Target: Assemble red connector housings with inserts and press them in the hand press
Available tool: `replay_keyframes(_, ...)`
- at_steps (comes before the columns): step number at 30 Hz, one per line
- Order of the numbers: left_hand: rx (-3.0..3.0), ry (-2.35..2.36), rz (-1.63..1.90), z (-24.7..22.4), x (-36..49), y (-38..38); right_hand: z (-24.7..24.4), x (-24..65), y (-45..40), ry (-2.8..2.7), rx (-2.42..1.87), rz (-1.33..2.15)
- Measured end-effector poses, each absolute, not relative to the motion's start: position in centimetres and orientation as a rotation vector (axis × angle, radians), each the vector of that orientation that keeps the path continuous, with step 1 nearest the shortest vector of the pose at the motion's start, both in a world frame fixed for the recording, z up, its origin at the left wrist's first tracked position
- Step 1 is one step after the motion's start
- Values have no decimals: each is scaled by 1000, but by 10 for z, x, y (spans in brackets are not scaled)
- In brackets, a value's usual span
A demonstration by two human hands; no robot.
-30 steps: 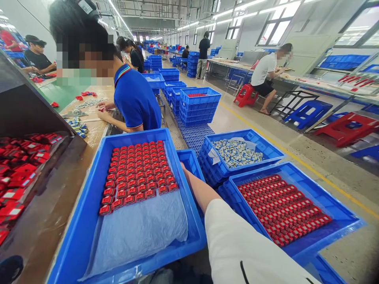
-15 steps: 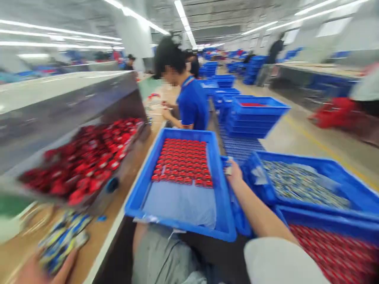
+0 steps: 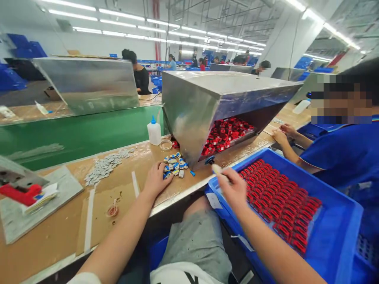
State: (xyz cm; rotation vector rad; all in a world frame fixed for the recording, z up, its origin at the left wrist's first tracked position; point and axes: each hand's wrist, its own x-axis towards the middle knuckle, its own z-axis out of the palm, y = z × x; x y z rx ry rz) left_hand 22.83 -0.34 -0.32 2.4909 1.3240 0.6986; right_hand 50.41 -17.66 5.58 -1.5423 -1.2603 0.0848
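My left hand (image 3: 157,176) rests on the bench at the left edge of a small pile of blue, white and yellow parts (image 3: 174,163), its fingers curved against them. Over the near corner of a blue tray (image 3: 334,221), my right hand (image 3: 232,185) pinches a small pale piece (image 3: 217,169). Rows of red and black parts (image 3: 275,197) lie in that tray. Just beyond the pile is a metal bin (image 3: 192,114) holding many loose red parts (image 3: 226,134).
A white bottle with a blue cap (image 3: 154,132) and a tape ring (image 3: 166,145) stand behind the pile. Flat grey pieces (image 3: 106,165) are scattered left. A red-handled metal device (image 3: 22,193) sits far left. A person in blue (image 3: 340,157) works at the right.
The view has swung left toward the bench. My left hand now rests beside the blue and white pile; my right hand has moved from the tray's far side to its near corner.
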Motion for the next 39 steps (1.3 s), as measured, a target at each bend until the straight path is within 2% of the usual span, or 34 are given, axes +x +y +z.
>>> replay_keyframes(4,2366,1286,793,-11,221,-1,40,424,-58,-1617,-1456,182)
replay_keyframes(8,2286,1216,878,-15,220,0,25,402,-10,-2008,-1495,99)
replay_keyframes(10,2281,1197,845,-14,220,-1,17,408,-9,-2111,-1455,33)
replay_keyframes(18,2309,1247,666,-9,221,-5,-26,412,-28,-1858,-1619,22)
replay_keyframes(25,2318,1423,603,-2,218,-8,-26,393,-11,-1972,-1519,60)
replay_keyframes(32,2375,1549,548,2,230,-6,-30,394,-13,-1985,-1541,-130)
replay_keyframes(36,2521,1649,508,20,220,-35,-34,399,-16,-2006,-1577,-251)
replay_keyframes(39,2801,1398,597,49,180,-80,-30,401,-22,-1957,-1478,-335)
